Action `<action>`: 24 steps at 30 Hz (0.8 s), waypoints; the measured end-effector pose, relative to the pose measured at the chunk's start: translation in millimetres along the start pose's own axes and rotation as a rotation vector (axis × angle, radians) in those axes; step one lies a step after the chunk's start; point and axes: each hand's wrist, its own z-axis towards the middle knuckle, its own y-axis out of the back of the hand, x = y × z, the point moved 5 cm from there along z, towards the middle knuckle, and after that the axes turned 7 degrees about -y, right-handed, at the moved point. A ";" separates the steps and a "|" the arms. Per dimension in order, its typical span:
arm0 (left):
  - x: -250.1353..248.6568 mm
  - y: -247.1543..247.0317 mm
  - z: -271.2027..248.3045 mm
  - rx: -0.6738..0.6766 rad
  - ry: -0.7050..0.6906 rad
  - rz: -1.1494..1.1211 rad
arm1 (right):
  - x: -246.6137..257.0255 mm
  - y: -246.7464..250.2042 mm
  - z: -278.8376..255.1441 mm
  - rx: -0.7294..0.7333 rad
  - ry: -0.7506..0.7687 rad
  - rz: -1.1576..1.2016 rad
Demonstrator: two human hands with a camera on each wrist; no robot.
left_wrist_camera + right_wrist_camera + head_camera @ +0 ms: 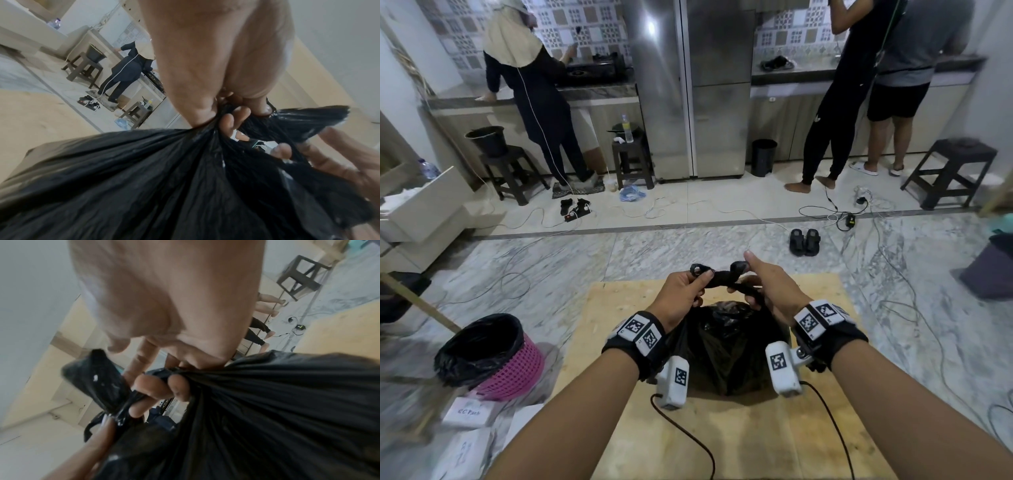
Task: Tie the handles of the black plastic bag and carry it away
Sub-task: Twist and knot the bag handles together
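A full black plastic bag [726,346] stands on a wooden board [756,428] on the floor. Its two handles [719,277] are drawn up and crossed above its mouth. My left hand [688,291] grips the left handle, whose looped end sticks out past the knuckles. My right hand [767,287] grips the right handle with the forefinger stretched out. The left wrist view shows my left hand [226,112] bunching the bag's [144,186] neck. In the right wrist view my right hand [164,384] has its fingers curled round the twisted plastic of the bag [267,410].
A pink bin [493,356] lined in black stands left of the board, with papers beside it. Cables run over the marble floor, and black sandals [804,241] lie beyond the board. Three people stand at the far counters, with stools [952,171] and a fridge [695,89] there.
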 end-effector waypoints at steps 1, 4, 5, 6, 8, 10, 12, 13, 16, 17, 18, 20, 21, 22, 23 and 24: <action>-1.0 0.6 0.2 0.004 -0.003 0.024 | 0.1 -0.5 0.6 -0.011 0.027 -0.046; -8.2 -0.4 -3.0 0.037 -0.037 0.080 | 1.2 -2.3 -3.0 -0.020 0.099 -0.204; -10.5 -0.9 -3.8 0.048 -0.047 0.085 | 1.7 -4.2 -4.1 -0.012 0.116 -0.262; -12.5 -1.0 -4.3 0.054 -0.052 0.092 | 3.0 -6.5 -4.5 -0.006 0.135 -0.330; -16.4 -0.7 -7.1 0.037 -0.042 0.102 | 4.9 -8.9 -2.2 -0.046 0.169 -0.474; -19.4 0.7 -9.5 0.029 -0.045 0.107 | 4.8 -8.0 2.0 -0.135 0.183 -0.596; -21.9 0.5 -13.2 0.050 -0.068 0.105 | 2.1 -6.9 5.3 -0.192 0.168 -0.659; -20.8 0.7 -14.4 0.064 -0.072 0.108 | -0.5 -6.9 7.4 -0.188 0.142 -0.678; -15.1 2.1 -14.5 0.095 -0.063 0.114 | -5.8 -9.0 13.0 -0.138 0.063 -0.686; -14.8 2.7 -14.7 0.090 -0.066 0.119 | -5.0 -9.3 14.5 -0.122 0.068 -0.650; -14.6 4.0 -14.6 0.071 -0.073 0.126 | -2.7 -10.2 14.7 -0.095 0.089 -0.598; -14.6 7.8 -13.3 0.027 -0.097 0.139 | 1.9 -10.6 13.8 -0.023 0.140 -0.480; -15.5 9.5 -13.4 0.008 -0.116 0.143 | 4.0 -9.5 12.3 0.002 0.163 -0.427; -15.9 11.3 -13.5 -0.011 -0.132 0.148 | 5.5 -7.9 10.7 0.017 0.180 -0.380; -16.0 12.2 -13.6 -0.024 -0.141 0.151 | 6.4 -6.3 9.6 0.030 0.188 -0.332; -14.6 13.5 -13.0 -0.033 -0.143 0.152 | 7.3 -5.0 8.3 0.037 0.189 -0.292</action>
